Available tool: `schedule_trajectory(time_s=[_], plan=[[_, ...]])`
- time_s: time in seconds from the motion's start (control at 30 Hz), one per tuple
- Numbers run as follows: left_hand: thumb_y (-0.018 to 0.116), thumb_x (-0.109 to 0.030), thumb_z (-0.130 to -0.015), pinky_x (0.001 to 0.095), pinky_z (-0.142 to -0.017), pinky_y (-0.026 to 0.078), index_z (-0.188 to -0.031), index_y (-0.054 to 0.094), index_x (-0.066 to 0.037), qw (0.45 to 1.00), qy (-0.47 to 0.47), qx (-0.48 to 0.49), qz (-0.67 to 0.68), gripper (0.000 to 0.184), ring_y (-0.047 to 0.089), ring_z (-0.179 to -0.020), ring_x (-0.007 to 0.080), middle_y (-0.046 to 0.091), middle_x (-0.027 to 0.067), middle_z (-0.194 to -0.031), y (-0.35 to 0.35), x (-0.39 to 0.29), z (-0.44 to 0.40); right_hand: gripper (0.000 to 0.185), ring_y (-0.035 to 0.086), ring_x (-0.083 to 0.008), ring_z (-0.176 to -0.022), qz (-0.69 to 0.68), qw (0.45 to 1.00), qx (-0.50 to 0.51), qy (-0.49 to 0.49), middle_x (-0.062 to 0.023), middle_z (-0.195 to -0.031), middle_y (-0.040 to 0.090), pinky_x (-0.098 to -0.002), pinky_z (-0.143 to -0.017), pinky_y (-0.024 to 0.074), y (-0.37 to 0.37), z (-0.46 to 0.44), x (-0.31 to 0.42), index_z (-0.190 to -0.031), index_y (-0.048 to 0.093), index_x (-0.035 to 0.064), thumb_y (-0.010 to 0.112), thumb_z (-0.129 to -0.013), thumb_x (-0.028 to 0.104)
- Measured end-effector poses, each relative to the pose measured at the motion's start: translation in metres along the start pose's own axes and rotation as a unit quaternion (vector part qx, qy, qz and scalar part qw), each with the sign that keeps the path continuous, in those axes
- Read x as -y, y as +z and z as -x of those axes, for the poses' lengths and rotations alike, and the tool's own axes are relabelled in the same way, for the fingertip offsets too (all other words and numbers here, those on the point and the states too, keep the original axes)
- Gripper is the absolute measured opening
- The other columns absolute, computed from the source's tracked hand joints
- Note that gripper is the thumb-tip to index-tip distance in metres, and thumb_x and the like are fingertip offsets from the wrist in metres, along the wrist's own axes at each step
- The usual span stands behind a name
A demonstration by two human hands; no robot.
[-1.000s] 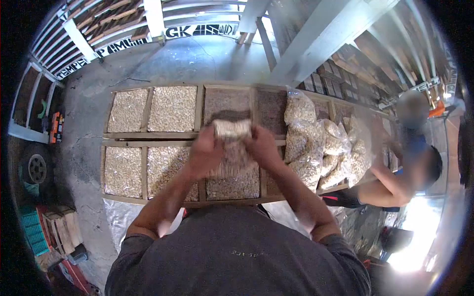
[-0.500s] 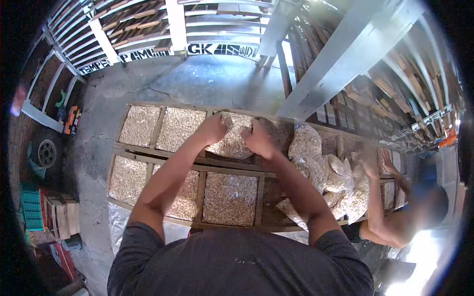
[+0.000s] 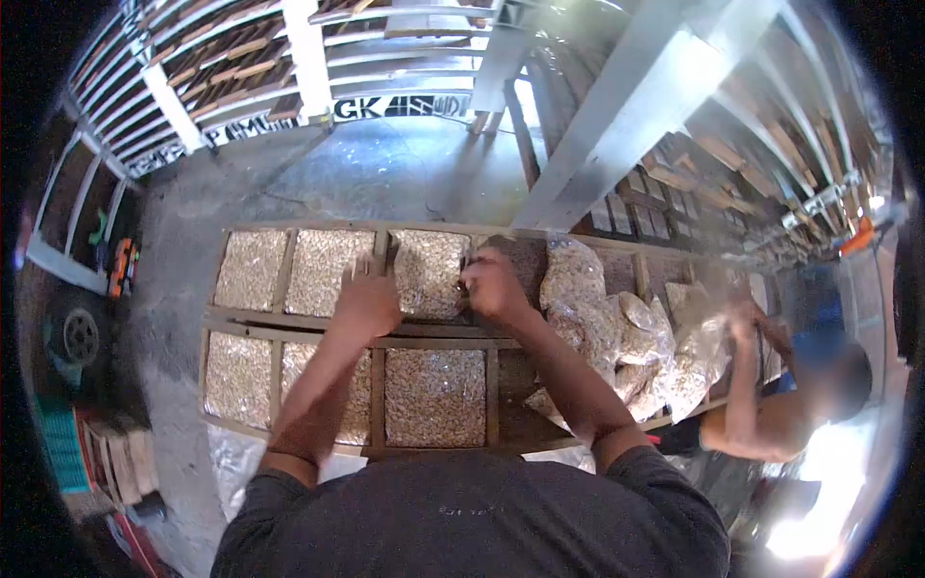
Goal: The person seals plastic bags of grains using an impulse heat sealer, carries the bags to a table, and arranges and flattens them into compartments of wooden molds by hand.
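A clear plastic bag of pale beans (image 3: 429, 265) lies flat in the third compartment of the back row of a wooden frame (image 3: 381, 332). My left hand (image 3: 369, 301), slightly blurred, is over the divider at the bag's left edge, fingers stretched out and holding nothing. At the bag's right edge, the fingers of my right hand (image 3: 496, 284) are curled and pressed together on the bag's side. Flat bean bags fill the compartments to the left, including one bag (image 3: 332, 270) beside my left hand. Another flat bag (image 3: 436, 395) lies in the front row.
Loose, plump bags of beans (image 3: 617, 332) are heaped on the frame to my right. Beyond them a co-worker (image 3: 771, 429) reaches over the frame with both arms. A white post (image 3: 617, 144) rises behind the frame. Crates (image 3: 120, 458) stand at the left.
My left hand has let go of the bag's upper left corner and moved left and towards me. The bag now lies flatter and squarer in its compartment. My right hand stays at its right edge.
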State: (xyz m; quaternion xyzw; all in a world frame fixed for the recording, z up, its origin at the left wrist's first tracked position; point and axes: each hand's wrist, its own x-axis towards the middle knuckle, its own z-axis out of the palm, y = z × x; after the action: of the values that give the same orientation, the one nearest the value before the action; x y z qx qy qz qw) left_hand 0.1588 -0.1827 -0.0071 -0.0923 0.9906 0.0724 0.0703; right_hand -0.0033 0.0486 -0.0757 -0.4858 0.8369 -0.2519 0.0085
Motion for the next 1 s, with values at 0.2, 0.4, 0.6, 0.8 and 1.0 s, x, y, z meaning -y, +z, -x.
schedule_trajectory(time_s=[0.2, 0.4, 0.6, 0.8, 1.0], plan=[[0.039, -0.068, -0.101, 0.0564, -0.128, 0.007, -0.165, 0.016, -0.001, 0.983, 0.041, -0.169, 0.054, 0.095, 0.009, -0.160, 0.0391, 0.010, 0.0233, -0.172, 0.046, -0.074, -0.065, 0.073, 0.045, -0.0481, -0.133, 0.328, 0.876, -0.213, 0.283, -0.0210, -0.140, 0.052, -0.0616, -0.106, 0.0409, -0.059, 0.051, 0.007, -0.146, 0.050, 0.0095, 0.080, -0.081, 0.022], [0.023, -0.078, -0.100, 0.0570, -0.128, -0.002, -0.169, 0.009, -0.026, 0.999, 0.004, -0.037, -0.023, 0.087, 0.001, -0.161, 0.0364, 0.004, 0.0165, -0.174, 0.025, -0.079, -0.062, 0.051, 0.060, -0.0425, -0.117, 0.106, 0.920, -0.176, 0.335, -0.0221, -0.126, 0.062, -0.0513, -0.100, 0.0490, -0.099, 0.078, -0.054, -0.135, 0.061, 0.0080, 0.073, -0.088, 0.023], [0.019, -0.069, -0.105, 0.0565, -0.127, -0.009, -0.168, -0.002, -0.021, 0.998, -0.015, -0.058, 0.007, 0.082, -0.009, -0.160, 0.0348, -0.008, 0.0149, -0.174, 0.046, -0.059, -0.076, 0.036, 0.064, -0.0410, -0.103, 0.054, 0.952, -0.286, 0.096, -0.0204, -0.110, 0.066, -0.0474, -0.087, 0.0537, -0.194, 0.078, -0.045, -0.116, 0.072, 0.0059, 0.065, -0.080, 0.004], [0.017, -0.072, -0.103, 0.0585, -0.127, -0.005, -0.168, 0.003, -0.022, 0.998, -0.038, -0.034, 0.035, 0.083, -0.007, -0.160, 0.0355, -0.004, 0.0194, -0.173, 0.031, -0.093, -0.065, 0.025, 0.065, -0.0410, -0.102, 0.264, 0.945, -0.012, 0.190, -0.0183, -0.107, 0.068, -0.0501, -0.092, 0.0516, -0.217, 0.097, -0.058, -0.108, 0.073, 0.0021, 0.072, -0.084, 0.010], [0.026, -0.075, -0.101, 0.0631, -0.126, -0.004, -0.168, 0.009, -0.028, 1.000, -0.026, -0.011, 0.008, 0.083, 0.001, -0.160, 0.0388, 0.000, 0.0203, -0.173, 0.038, -0.089, -0.054, 0.061, 0.049, -0.0426, -0.130, 0.157, 0.965, -0.071, 0.196, -0.0218, -0.135, 0.056, -0.0523, -0.113, 0.0381, -0.130, 0.146, 0.061, -0.135, 0.061, 0.0005, 0.081, -0.085, 0.030]])
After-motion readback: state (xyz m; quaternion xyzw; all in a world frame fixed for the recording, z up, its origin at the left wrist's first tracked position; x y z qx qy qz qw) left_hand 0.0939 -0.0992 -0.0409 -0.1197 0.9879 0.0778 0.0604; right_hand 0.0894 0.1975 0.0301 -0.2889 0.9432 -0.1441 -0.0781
